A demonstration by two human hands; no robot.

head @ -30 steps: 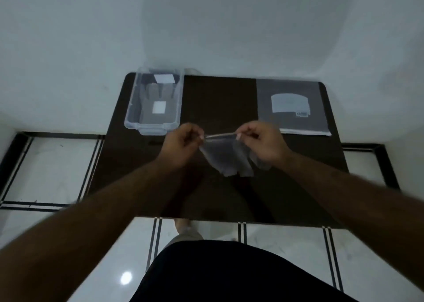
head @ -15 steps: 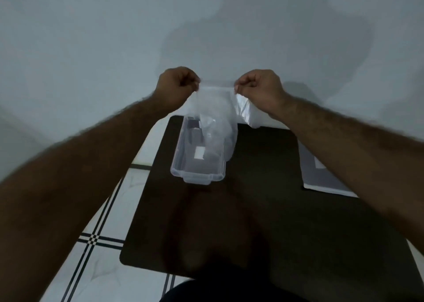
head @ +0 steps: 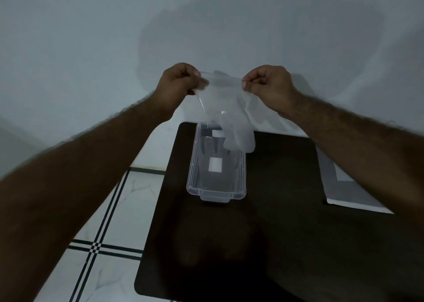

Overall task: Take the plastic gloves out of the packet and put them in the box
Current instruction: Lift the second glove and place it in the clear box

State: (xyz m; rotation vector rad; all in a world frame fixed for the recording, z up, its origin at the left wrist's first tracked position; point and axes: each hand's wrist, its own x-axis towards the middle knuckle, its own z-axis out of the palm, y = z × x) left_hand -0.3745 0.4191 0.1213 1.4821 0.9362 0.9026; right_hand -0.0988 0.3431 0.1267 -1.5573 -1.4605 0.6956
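A clear plastic glove hangs by its cuff between my two hands, fingers pointing down. My left hand pinches the cuff's left corner and my right hand pinches its right corner. The glove's fingertips dangle just above the far end of the clear plastic box, which stands on the dark table and holds at least one flat glove with a white label. The grey glove packet lies at the table's right, partly hidden by my right forearm.
A pale wall rises right behind the table's far edge. White tiled floor with black stripes shows to the left of the table. My forearms cross the lower left and right of the view.
My hands carried the glove from the table's middle up and over to the box on the left. Since half a second ago it hangs slightly lower over the box's far end.
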